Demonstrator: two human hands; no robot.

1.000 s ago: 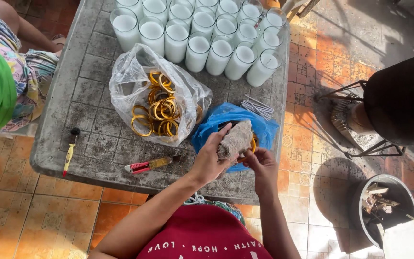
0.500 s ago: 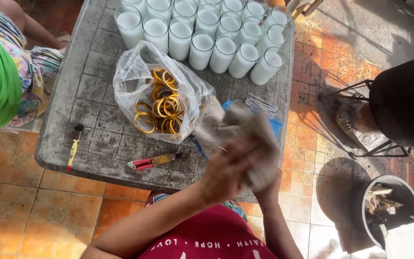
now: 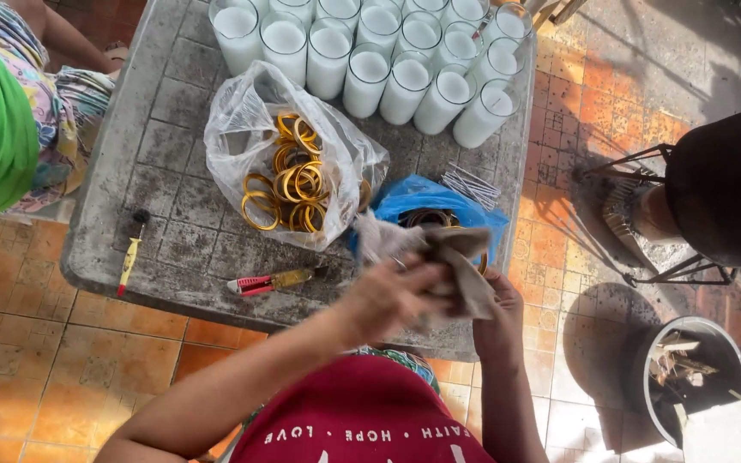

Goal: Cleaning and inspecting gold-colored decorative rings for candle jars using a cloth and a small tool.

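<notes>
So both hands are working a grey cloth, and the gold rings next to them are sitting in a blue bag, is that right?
Not quite. In the head view both hands do hold the grey cloth, but the gold rings lie in a clear plastic bag; the blue bag sits beside it.

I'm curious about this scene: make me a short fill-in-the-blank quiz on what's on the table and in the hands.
1. Both hands, left hand and right hand, hold a crumpled greyish ____.
2. The clear plastic bag holds many ____-coloured metal rings.
3. The glass tumblers at the far edge are filled with something ____.

Missing words: cloth; gold; white
</notes>
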